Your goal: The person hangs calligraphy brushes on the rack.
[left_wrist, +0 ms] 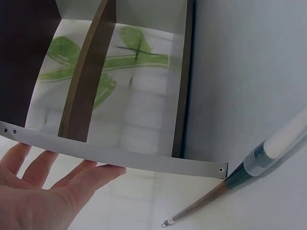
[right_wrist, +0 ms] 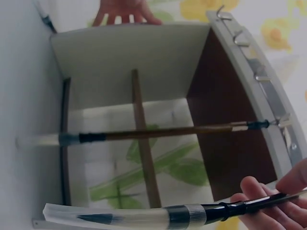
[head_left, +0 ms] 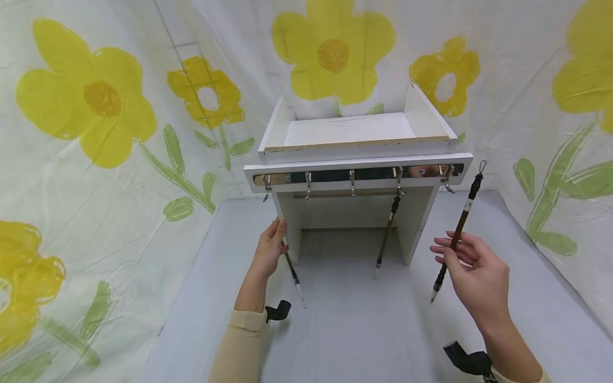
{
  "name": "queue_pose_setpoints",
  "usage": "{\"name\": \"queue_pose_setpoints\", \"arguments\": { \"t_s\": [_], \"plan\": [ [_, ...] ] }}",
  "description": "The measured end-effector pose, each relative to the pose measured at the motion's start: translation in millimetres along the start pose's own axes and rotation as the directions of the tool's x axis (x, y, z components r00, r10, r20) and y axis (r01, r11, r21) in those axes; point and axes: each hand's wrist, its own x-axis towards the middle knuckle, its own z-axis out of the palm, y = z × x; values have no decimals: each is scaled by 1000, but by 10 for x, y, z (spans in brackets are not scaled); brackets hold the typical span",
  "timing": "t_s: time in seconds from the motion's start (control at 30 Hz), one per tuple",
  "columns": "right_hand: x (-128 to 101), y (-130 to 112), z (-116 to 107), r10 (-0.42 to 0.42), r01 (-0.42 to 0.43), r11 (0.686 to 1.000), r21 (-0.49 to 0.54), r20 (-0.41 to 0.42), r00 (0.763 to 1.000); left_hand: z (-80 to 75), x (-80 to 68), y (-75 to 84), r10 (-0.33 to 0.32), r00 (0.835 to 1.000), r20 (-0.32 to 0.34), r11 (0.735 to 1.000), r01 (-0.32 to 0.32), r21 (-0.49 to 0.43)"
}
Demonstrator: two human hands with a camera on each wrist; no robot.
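Observation:
My left hand (head_left: 270,249) touches the outer left side of a white wooden shelf unit (head_left: 358,163), its fingers extended along the panel in the left wrist view. Close by that panel, a calligraphy brush (left_wrist: 211,195) lies on the table. My right hand (head_left: 481,276) pinches a second calligraphy brush (head_left: 461,222) between thumb and fingers, to the right of the unit. This brush slants, hanging loop up, with a clear cap (right_wrist: 139,218) over its tip. A third calligraphy brush (head_left: 389,231) hangs from the fourth hook (head_left: 399,178) from the left.
A metal strip with several hooks (head_left: 353,183) runs along the unit's front edge. The unit stands at the back of a pale table (head_left: 354,330). White sheeting with yellow flowers (head_left: 332,53) surrounds it. Each wrist carries a black camera mount (head_left: 466,360).

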Motion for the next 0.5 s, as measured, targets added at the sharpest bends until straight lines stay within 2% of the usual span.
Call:
{"name": "queue_pose_setpoints", "arguments": {
  "t_s": [0.5],
  "plan": [
    [-127, -107, 174, -98, 93, 994, 56, 96, 991, 8, 21, -35, 2, 1000, -4, 1000, -2, -1]
  ]
}}
